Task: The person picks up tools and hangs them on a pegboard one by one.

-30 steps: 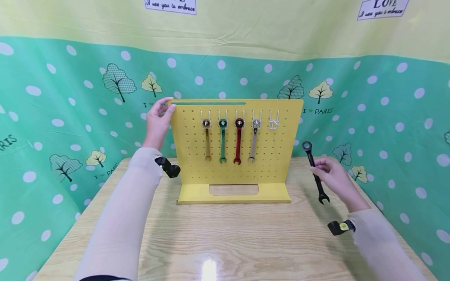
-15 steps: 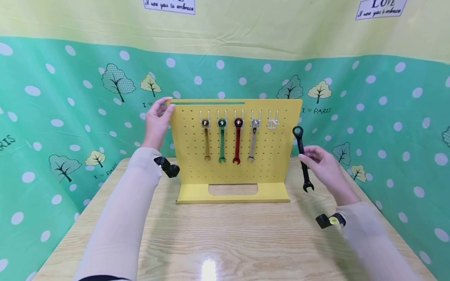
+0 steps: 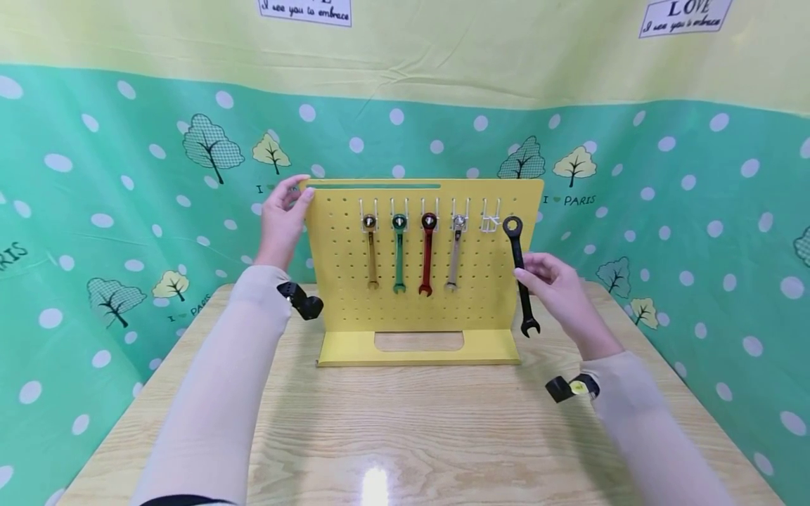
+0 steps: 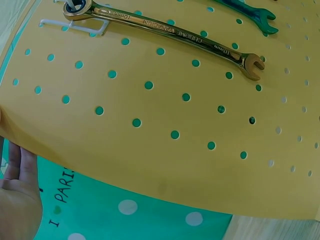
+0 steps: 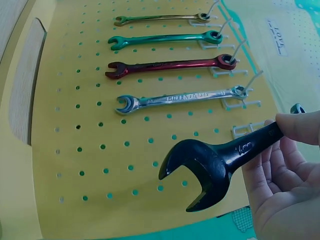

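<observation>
My right hand (image 3: 557, 292) pinches a black combination wrench (image 3: 522, 277) by its shaft, ring end up, in front of the pegboard's right edge. In the right wrist view the open jaw of that black wrench (image 5: 215, 170) looms large. The yellow pegboard (image 3: 354, 309) stands upright on the table. At its top left corner, my left hand (image 3: 283, 221) grips the edge between thumb and fingers. From white hooks hang a gold wrench (image 3: 372, 256), a green wrench (image 3: 400, 256), a red wrench (image 3: 427, 256) and a silver wrench (image 3: 455, 256). One white hook (image 3: 491, 219) at the right bears no wrench.
The pegboard's yellow foot (image 3: 418, 358) rests on the light wooden table (image 3: 405, 422). Behind and on both sides hangs a green and yellow curtain (image 3: 696, 232) with dots and trees.
My right hand has carried the black wrench left and slightly up, from beside the pegboard to in front of its right edge. The left hand has stayed on the corner.
</observation>
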### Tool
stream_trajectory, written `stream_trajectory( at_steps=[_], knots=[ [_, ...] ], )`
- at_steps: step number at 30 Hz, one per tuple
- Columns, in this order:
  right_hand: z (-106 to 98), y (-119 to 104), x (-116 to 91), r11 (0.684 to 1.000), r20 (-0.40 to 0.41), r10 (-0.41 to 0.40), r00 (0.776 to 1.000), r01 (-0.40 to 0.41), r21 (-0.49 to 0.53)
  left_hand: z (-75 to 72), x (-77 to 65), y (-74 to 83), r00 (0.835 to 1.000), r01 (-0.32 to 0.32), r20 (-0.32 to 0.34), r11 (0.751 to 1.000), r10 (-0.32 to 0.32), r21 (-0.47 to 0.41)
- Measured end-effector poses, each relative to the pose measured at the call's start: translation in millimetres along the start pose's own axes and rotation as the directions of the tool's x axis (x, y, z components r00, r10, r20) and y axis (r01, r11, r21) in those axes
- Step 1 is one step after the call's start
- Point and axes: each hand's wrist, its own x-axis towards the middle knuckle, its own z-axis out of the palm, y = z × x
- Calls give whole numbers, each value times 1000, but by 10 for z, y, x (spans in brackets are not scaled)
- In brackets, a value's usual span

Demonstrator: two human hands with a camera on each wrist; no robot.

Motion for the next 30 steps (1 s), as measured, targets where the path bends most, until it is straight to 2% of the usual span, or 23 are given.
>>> stream_trajectory(
  at_steps=[17, 30],
  knots=[
    [140, 112, 214, 996, 43, 28, 999, -32, 81, 3, -6, 6, 1000, 2, 2, 1000, -2, 4],
    [207, 239, 329, 986, 79, 122, 989, -130, 105, -2, 6, -6, 1000, -12, 2, 1000, 12, -3]
  ],
)
